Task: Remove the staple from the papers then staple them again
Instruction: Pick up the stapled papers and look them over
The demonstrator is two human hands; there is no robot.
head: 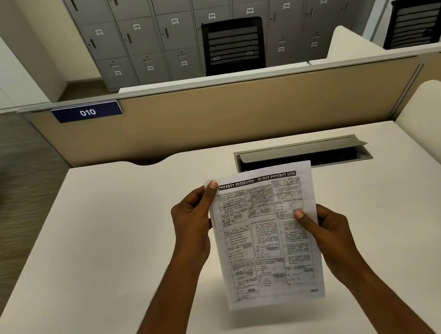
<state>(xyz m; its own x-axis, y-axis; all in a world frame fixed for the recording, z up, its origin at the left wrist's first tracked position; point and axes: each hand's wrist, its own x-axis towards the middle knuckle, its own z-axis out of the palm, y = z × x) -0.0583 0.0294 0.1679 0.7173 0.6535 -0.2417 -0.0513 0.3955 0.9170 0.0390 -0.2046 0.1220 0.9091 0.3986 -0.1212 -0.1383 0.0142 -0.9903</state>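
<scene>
Single head-worn view, wide-angle, close above desk, facing forward-down toward partition, lockers; frame edges apparently lens-bowed.

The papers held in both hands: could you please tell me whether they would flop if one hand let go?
Probably: the papers look thin, and the left hand and right hand pinch opposite edges, holding them flat. Likely light, since mere pinches hold them above the desk.

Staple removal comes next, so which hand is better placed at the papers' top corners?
Left, probably: the left hand pinches the papers at their top left corner; the right hand holds the right edge midway. No staple visible.
</scene>
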